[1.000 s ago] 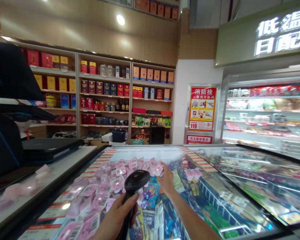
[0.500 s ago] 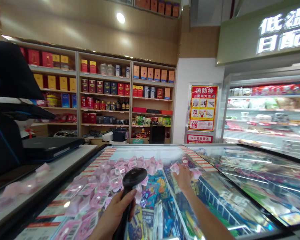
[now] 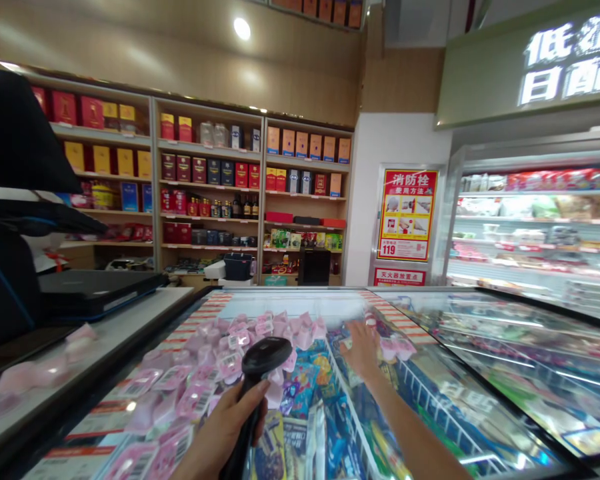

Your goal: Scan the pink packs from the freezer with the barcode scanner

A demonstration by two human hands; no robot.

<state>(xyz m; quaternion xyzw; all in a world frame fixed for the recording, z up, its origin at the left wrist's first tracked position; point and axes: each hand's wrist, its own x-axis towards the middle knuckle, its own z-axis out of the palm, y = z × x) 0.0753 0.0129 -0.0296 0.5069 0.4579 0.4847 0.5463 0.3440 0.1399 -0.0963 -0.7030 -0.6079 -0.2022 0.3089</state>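
Note:
My left hand is wrapped around the handle of a black handheld barcode scanner, its head tilted over the freezer. Beyond and left of it, many pink plastic cups with barcode labels lie heaped on the glass freezer lid. My right hand reaches over the lid with its fingers stretched out and holds nothing I can see. Just right of its fingers sit a few more pink cups. Under the glass are colourful frozen packets and a white wire basket divider.
On the left, a counter carries a black point-of-sale machine, a flat black box and more pink cups. Shelves of boxed goods line the back wall. A lit open fridge stands at right.
The pink cup at my right fingertips is no longer there; the fingers have straightened and spread beside the small right-hand group of cups. My left hand keeps the scanner almost in place.

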